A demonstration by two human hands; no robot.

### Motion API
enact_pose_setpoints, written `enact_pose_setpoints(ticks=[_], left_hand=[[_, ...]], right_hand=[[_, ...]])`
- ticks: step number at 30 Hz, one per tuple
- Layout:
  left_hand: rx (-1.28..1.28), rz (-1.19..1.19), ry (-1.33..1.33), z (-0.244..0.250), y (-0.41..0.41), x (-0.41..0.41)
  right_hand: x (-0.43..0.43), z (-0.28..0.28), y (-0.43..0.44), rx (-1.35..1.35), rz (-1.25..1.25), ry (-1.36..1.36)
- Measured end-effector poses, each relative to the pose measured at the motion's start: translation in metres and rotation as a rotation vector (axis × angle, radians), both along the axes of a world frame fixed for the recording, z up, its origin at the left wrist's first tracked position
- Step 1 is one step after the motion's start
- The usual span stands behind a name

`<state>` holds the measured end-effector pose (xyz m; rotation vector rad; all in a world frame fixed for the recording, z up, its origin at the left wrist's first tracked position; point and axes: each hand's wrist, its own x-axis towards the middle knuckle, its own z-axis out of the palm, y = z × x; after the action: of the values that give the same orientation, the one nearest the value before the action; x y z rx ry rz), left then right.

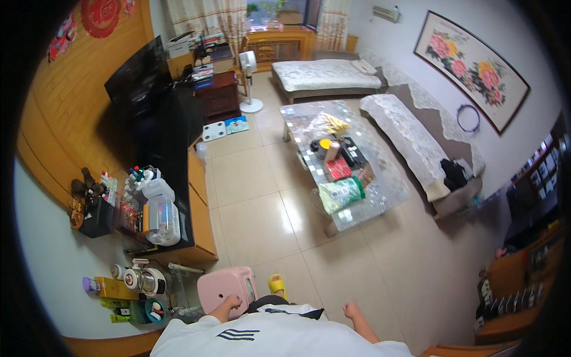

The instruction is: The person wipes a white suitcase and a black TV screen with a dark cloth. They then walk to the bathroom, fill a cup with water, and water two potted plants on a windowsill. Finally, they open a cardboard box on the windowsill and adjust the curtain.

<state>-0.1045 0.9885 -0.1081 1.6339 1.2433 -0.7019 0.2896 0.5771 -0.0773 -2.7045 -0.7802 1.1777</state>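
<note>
My left hand (233, 301) hangs at my side with its fingers curled in, and no object shows in it. From above it overlaps the pink plastic step stool (218, 285); whether it touches cannot be told. My right hand (351, 310) is held away from my body over the tiled floor (250, 178), fingers folded, with nothing visible in it. A yellow slipper (277, 284) on one foot shows beyond my dark shorts. Ahead stands a glass-topped coffee table (383, 178) bearing a green-and-white packet (341, 195), a red box (338, 168) and a plastic bag with yellow contents (330, 123).
A black-topped TV cabinet (203, 223) runs along the left with clear plastic containers (163, 218). Nearer is a shelf with a glass kettle (147, 282). A white pedestal fan (250, 105) and a bathroom scale (214, 131) stand farther off. Covered sofas (401, 134) line the right wall.
</note>
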Motion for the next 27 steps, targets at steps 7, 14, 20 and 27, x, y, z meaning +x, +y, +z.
enact_pose_setpoints(ticks=[7, 14, 20, 27], left_hand=[[0.400, 0.273, -0.299, 0.011, 0.146, 0.107], [0.356, 0.382, -0.063, 0.005, 0.189, 0.124], [-0.054, 0.393, -0.014, 0.040, 0.186, 0.170], [0.011, 0.505, -0.224, 0.062, 0.219, 0.233]], right_hand=[[0.072, 0.041, 0.039, -0.013, 0.067, 0.050], [0.228, -0.018, 0.243, 0.022, 0.098, -0.010], [0.342, -0.062, 0.439, 0.284, 0.216, 0.021], [0.326, 0.007, 0.627, 0.034, 0.357, 0.496]])
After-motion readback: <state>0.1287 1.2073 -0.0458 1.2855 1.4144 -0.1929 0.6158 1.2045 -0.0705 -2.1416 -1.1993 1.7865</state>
